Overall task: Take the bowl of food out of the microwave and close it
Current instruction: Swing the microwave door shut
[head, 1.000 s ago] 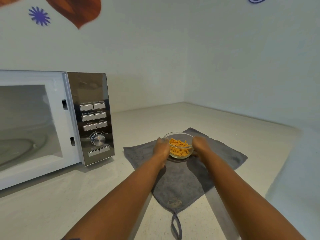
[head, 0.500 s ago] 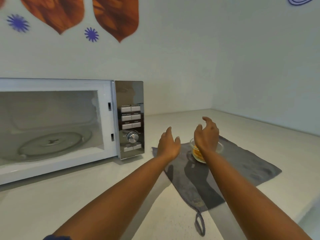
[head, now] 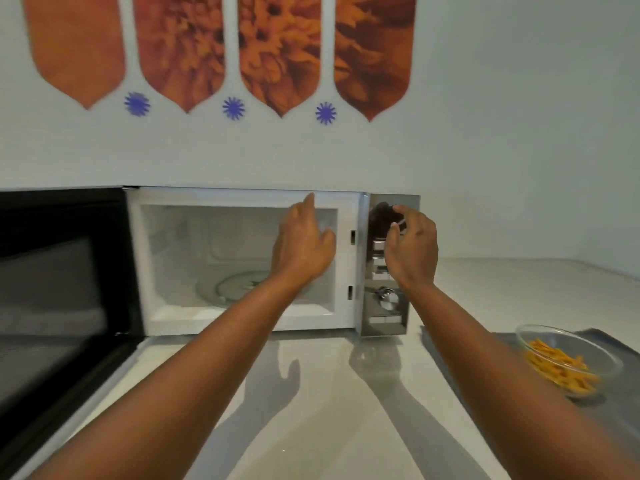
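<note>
The white microwave [head: 242, 197] stands against the wall with its dark door [head: 59, 271] swung wide open to the left. Its cavity holds only the glass turntable [head: 228, 289]. A clear glass bowl of orange food [head: 564, 362] sits on a grey cloth [head: 613, 344] at the far right of the counter. My left hand [head: 303, 244] hovers in front of the cavity's right side, fingers apart and empty. My right hand [head: 412, 247] is raised before the mirrored control panel [head: 384, 317], fingers loosely curled, holding nothing.
The pale counter [head: 329, 393] stretches toward me between my forearms. The open door juts out over the counter's left side. Orange and blue decorations [head: 280, 53] mark the wall above. A side wall closes the corner at the right.
Both hands let go of the bowl on the cloth and rose to the left, up to the microwave front. My view swung left, so the open door shows now.
</note>
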`<act>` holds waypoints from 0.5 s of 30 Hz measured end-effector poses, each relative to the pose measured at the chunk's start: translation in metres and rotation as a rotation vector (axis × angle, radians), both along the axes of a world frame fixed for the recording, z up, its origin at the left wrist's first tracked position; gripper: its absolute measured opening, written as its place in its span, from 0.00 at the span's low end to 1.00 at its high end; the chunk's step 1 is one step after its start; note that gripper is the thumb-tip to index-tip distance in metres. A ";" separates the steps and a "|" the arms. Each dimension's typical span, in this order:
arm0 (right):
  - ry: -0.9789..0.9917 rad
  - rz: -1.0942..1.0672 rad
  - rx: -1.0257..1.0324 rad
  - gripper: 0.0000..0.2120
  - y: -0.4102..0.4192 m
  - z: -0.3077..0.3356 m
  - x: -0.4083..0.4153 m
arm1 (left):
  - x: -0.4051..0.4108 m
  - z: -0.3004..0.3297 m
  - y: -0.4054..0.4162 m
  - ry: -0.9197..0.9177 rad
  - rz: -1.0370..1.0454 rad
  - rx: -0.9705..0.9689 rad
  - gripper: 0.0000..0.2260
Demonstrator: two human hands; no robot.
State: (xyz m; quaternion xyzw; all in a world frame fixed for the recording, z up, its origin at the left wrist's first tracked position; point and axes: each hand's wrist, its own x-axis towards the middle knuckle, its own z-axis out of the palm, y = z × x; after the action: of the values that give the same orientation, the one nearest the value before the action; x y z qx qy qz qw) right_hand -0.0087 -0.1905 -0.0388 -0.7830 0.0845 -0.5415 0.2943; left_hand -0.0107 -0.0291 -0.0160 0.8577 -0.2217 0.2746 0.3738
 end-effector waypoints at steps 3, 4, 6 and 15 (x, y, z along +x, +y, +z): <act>-0.041 0.076 -0.074 0.16 0.029 0.009 0.013 | -0.004 0.018 0.046 -0.101 0.176 0.097 0.29; -0.053 0.101 -0.074 0.16 0.039 0.012 0.017 | -0.007 0.024 0.061 -0.130 0.244 0.133 0.28; -0.076 0.120 -0.089 0.16 0.058 0.017 0.024 | -0.015 0.036 0.091 -0.170 0.392 0.222 0.27; 0.214 -0.047 -0.445 0.22 0.093 0.052 0.052 | -0.079 0.064 0.203 -0.020 0.977 0.518 0.21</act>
State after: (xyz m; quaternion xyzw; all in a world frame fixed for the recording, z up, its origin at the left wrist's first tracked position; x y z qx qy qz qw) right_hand 0.0430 -0.0974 0.0128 -0.8792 0.0120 -0.4675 0.0915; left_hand -0.0898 0.1743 0.0482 0.9220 0.1384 0.3609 -0.0225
